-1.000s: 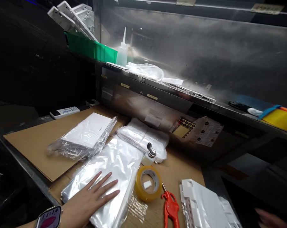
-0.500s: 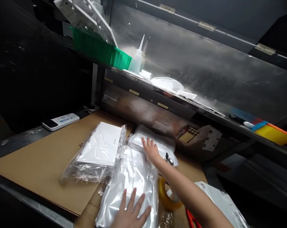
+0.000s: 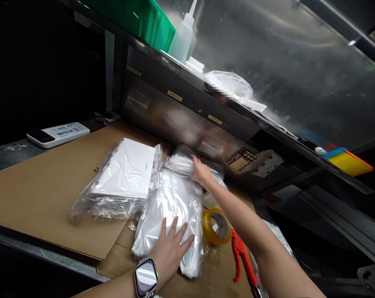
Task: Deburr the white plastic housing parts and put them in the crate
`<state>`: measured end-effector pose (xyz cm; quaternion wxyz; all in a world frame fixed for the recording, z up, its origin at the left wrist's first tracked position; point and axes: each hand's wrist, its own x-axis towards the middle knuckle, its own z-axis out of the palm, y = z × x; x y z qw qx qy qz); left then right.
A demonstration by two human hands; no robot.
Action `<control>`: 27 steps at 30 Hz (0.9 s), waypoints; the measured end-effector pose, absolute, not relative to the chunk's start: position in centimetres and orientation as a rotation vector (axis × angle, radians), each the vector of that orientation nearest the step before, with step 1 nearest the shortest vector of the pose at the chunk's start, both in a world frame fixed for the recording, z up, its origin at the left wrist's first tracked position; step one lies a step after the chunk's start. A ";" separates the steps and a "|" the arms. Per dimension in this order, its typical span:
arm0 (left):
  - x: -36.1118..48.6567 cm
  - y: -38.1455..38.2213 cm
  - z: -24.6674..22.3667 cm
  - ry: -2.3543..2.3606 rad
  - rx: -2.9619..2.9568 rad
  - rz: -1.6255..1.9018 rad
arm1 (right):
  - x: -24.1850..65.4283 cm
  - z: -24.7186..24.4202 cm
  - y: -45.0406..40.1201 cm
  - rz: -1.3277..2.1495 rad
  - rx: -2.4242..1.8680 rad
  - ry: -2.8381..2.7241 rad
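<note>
A stack of clear plastic bags [image 3: 171, 198] lies on the cardboard in the middle. My left hand [image 3: 168, 248], wearing a watch on its wrist, rests flat on its near part with fingers spread. At the far end, my right hand [image 3: 201, 170] is closed on the folded-over end of the plastic bags [image 3: 178, 163]; some of its fingers are hidden. To the left sits a white item wrapped in clear plastic [image 3: 125, 167]. A roll of yellow-brown tape [image 3: 217, 225] lies by the right forearm, with a red-handled tool [image 3: 243, 258] nearer to me.
A cardboard sheet [image 3: 50, 194] covers the left of the bench, with a white handheld device [image 3: 59, 134] behind it. Above runs a metal shelf holding a green bin [image 3: 137, 25], a squeeze bottle [image 3: 181, 39] and a yellow item [image 3: 349, 161].
My right hand has gone from lying spread on the folded bags to closing on their end. The left hand stays flat on the stack. The view has shifted and tilted.
</note>
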<state>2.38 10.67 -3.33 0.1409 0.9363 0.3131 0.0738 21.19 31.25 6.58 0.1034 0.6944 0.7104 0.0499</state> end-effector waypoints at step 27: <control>2.1 13.3 3.8 0.863 2.534 0.127 | 20.6 15.4 26.0 -0.038 2.061 2.292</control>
